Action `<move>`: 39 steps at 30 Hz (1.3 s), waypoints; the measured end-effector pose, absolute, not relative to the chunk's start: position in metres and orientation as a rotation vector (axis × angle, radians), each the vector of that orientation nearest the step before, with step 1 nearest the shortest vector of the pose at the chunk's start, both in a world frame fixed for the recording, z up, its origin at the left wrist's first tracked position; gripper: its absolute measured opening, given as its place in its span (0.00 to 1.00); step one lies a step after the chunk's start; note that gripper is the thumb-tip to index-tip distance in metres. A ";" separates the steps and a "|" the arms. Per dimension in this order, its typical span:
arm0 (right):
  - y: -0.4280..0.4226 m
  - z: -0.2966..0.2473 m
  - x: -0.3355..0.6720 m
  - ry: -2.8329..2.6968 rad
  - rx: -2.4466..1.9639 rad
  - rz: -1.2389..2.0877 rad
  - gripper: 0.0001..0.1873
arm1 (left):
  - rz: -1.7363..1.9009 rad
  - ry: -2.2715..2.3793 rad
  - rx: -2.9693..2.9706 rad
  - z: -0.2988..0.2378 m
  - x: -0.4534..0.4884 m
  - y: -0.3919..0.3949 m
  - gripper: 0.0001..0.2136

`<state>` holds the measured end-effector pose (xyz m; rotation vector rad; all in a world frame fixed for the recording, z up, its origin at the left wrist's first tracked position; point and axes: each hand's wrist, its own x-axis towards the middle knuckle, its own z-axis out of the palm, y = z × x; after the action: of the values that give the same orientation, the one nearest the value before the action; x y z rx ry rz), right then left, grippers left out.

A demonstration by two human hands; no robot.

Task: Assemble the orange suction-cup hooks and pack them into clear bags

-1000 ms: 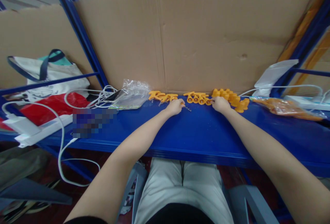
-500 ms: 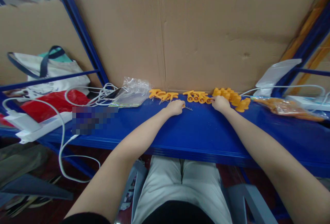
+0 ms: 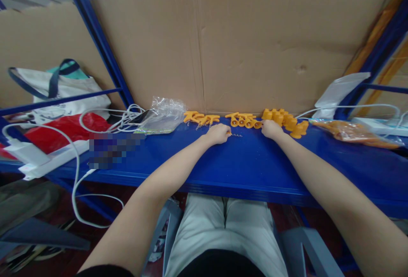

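My left hand (image 3: pixel 219 133) is closed around a corkscrew (image 3: pixel 236 135), its thin metal spiral pointing right from the fingers and the orange handle mostly hidden in the palm. To the right, my right hand (image 3: pixel 271 129) has its fingers closed on an orange cup-shaped piece, largely covered by the fingers. Just left of it, a row of orange cups (image 3: pixel 248 122) lies with open ends toward me and T-shaped tops behind. Several orange-handled corkscrews (image 3: pixel 200 118) lie behind my left hand. More orange cup-shaped pieces (image 3: pixel 288 120) stand beyond and right of my right hand.
Everything rests on a blue metal shelf (image 3: pixel 229 166) backed by cardboard (image 3: pixel 242 43). A clear plastic bag (image 3: pixel 165 117), white cables and a power strip (image 3: pixel 54 160) lie left. At right is a bag of orange pieces (image 3: pixel 357 133). Blue posts (image 3: pixel 102 43) frame the sides.
My left hand has shifted slightly right with the corkscrew, bringing the spiral nearer my right hand. My right hand stays in about the same place.
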<state>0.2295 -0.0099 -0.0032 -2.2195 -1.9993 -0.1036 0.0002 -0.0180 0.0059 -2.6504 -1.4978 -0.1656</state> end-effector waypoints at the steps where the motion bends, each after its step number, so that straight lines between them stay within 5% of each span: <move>1: -0.011 -0.003 0.229 -1.995 -2.224 -0.121 0.24 | -0.160 -1.498 -2.651 0.006 0.000 -0.018 0.13; 29: -0.013 0.006 0.232 -1.877 -2.134 -0.214 0.18 | -0.145 -1.490 -2.684 0.007 0.000 -0.022 0.13; 39: -0.009 -0.003 0.280 -1.589 -2.125 -0.559 0.26 | -0.129 -1.485 -2.680 0.009 0.000 -0.023 0.13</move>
<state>0.2796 -0.0092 -0.0034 -2.1251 -1.5885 -0.5591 0.0004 -0.0229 0.0089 -2.6796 -1.4851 -0.1293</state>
